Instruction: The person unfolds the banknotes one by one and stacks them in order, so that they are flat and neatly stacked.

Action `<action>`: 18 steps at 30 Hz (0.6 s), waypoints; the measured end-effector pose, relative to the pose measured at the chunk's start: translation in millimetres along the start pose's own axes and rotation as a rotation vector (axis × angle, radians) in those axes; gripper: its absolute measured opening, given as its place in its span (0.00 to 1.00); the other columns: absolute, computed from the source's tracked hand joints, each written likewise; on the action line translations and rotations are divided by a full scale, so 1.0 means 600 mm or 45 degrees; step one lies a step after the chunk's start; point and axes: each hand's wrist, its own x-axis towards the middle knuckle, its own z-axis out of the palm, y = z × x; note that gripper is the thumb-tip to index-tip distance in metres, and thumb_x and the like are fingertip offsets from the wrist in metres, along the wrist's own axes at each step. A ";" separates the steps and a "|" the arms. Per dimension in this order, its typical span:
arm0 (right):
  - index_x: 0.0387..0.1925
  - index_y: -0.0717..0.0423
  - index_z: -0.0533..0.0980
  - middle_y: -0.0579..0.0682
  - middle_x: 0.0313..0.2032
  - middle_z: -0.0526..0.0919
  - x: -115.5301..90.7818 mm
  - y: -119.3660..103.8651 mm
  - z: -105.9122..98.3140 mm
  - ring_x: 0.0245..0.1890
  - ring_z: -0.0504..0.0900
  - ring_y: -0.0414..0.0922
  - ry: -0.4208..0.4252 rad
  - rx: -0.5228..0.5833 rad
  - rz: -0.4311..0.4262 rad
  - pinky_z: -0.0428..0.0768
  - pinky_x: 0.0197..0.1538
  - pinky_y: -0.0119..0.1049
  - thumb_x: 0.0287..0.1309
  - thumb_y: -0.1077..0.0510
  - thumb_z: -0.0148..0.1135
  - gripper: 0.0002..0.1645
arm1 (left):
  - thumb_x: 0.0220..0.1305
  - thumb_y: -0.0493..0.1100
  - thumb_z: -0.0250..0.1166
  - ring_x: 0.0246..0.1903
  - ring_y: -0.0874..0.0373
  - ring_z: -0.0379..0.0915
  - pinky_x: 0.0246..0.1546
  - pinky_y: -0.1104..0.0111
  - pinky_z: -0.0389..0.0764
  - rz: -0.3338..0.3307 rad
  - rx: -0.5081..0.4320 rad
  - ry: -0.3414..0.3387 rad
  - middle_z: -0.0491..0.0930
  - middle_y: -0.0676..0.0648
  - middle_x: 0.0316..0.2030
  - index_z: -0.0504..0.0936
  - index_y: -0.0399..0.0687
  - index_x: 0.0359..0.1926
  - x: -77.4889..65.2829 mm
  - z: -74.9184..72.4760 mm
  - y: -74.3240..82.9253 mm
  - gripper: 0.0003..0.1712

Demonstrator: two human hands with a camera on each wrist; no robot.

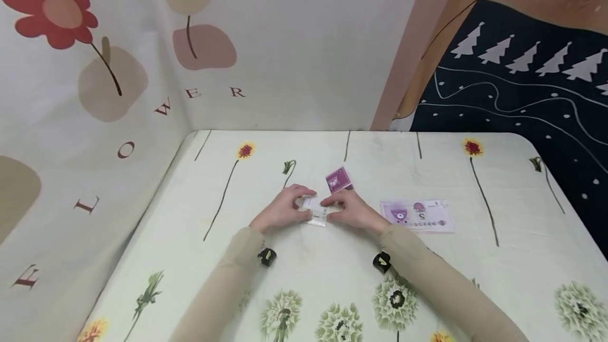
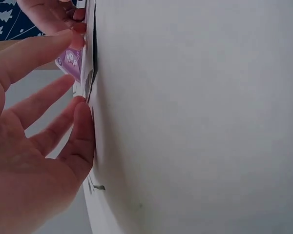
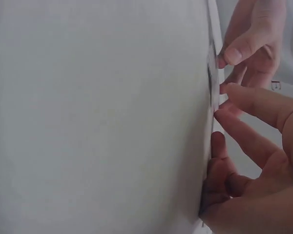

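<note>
A small, pale, folded piece of paper with a greyish lower strip lies on the patterned tablecloth between the two hands. My left hand touches its left side, with thumb and forefinger spread apart. From the right, my right hand presses on it with thumb and forefinger tips. In the left wrist view, the left fingers extend fairly straight to the paper's edge. The right thumb and fingers reach it low over the cloth. Just beyond the right hand lies a purple play banknote with a bear print, partly covered by that hand.
A lilac play banknote marked 5 lies flat to the right of the right forearm. The white tablecloth carries printed flowers. Behind the table hangs a pale curtain with flower shapes, and a dark tree-patterned cloth hangs at the right.
</note>
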 end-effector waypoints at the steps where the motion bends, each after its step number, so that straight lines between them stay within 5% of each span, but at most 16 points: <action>1: 0.48 0.60 0.82 0.56 0.47 0.82 0.002 0.002 0.001 0.51 0.76 0.53 -0.006 -0.013 -0.011 0.73 0.56 0.49 0.49 0.66 0.70 0.21 | 0.53 0.34 0.71 0.52 0.48 0.67 0.46 0.65 0.77 -0.003 -0.010 -0.015 0.70 0.39 0.58 0.75 0.40 0.60 0.000 -0.002 -0.001 0.31; 10: 0.43 0.56 0.83 0.49 0.42 0.83 0.013 -0.006 0.006 0.44 0.75 0.47 0.031 -0.122 -0.005 0.72 0.52 0.45 0.45 0.65 0.74 0.19 | 0.52 0.36 0.72 0.44 0.54 0.69 0.45 0.64 0.74 -0.060 -0.011 -0.077 0.72 0.43 0.51 0.75 0.43 0.61 0.000 -0.007 -0.001 0.33; 18: 0.42 0.52 0.84 0.45 0.41 0.83 0.014 -0.006 0.009 0.42 0.74 0.45 0.037 -0.210 0.002 0.71 0.52 0.44 0.44 0.64 0.75 0.19 | 0.56 0.32 0.68 0.41 0.55 0.71 0.46 0.63 0.74 -0.137 -0.048 -0.035 0.79 0.46 0.45 0.79 0.38 0.53 0.011 -0.005 0.013 0.22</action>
